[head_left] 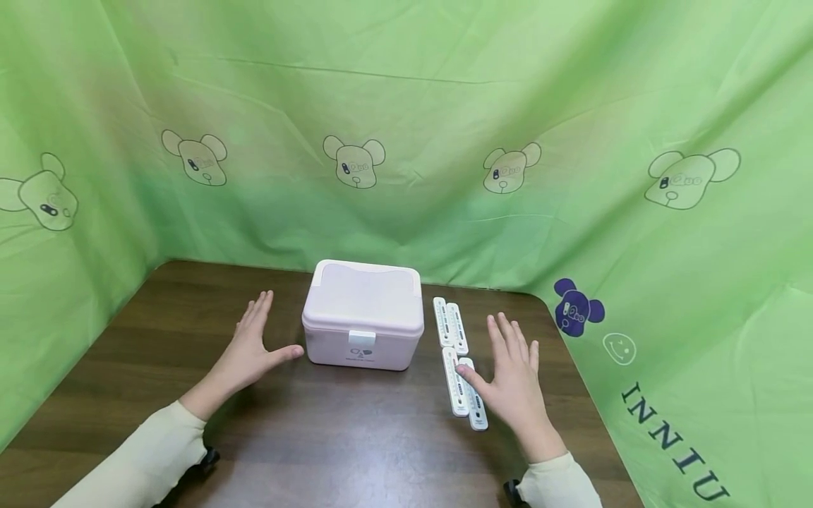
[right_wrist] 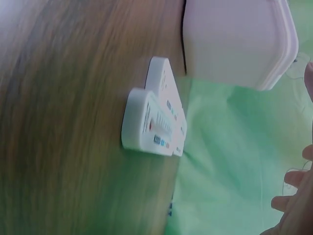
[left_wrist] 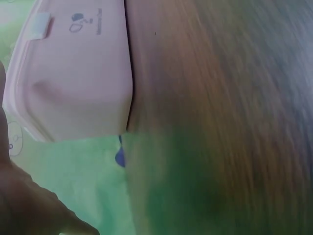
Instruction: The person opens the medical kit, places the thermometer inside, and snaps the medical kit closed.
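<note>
A pale pink lidded box [head_left: 363, 296] with a white front latch [head_left: 362, 338] stands closed on the table. My left hand [head_left: 250, 353] is just left of it, fingers extended and thumb pointing at the box's side, holding nothing. To the right of the box lie several slim white thermometers [head_left: 455, 381] with printed scales, laid in two pairs one behind the other. My right hand [head_left: 513, 381] hovers by the nearer pair, fingers spread, its thumb overlapping them in the head view. Whether the thumb touches them I cannot tell. In the right wrist view the thermometers [right_wrist: 159, 122] lie apart from the fingers.
The dark brown wooden table [head_left: 305, 437] reaches back to a green cloth [head_left: 419, 85] with printed bear heads, which hangs behind it and along both sides. Dark wood extends in front of the box and to its left.
</note>
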`<state>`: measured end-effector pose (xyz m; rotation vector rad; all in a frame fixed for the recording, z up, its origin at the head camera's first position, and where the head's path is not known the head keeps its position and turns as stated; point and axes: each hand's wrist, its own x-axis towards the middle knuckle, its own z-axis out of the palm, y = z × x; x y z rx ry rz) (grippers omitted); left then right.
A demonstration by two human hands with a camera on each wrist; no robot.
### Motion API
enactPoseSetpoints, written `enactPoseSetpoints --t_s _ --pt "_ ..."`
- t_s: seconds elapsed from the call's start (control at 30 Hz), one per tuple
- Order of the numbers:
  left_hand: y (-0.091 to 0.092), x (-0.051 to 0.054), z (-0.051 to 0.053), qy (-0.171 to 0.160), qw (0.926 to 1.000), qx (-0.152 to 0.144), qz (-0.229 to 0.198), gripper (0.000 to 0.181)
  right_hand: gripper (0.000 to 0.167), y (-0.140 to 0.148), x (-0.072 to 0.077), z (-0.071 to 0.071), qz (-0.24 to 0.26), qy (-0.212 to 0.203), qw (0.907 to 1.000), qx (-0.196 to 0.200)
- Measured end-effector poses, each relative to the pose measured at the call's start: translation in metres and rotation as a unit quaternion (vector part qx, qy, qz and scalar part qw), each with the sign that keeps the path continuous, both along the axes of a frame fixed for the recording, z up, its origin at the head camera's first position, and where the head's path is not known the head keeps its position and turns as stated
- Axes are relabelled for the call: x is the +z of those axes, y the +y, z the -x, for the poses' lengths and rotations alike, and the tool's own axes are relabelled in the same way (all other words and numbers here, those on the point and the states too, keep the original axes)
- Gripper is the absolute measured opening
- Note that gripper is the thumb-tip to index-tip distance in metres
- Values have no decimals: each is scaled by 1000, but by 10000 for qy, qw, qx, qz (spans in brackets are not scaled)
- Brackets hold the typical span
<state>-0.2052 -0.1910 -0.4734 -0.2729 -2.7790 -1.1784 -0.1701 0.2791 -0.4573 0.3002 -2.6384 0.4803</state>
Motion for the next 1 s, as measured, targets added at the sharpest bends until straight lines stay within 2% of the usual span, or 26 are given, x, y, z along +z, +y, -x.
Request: enactPoseSetpoints --t_s 0.17,0.4,0.67,1.0 --pt "9 -3 0 -282 9980 58 -558 126 106 -8 -1 -2 240 36 9997 -47" --pt "19 -6 4 -422 9934 102 -1061 126 105 -21 0 -3 640 54 9979 -74" --pt "30 -11 8 -524 9900 54 -1308 127 104 -44 5 -9 1082 -22 9940 -125" --pt "45 -15 13 -478 9881 68 -1461 125 98 -83 8 -15 1848 145 9822 -306"
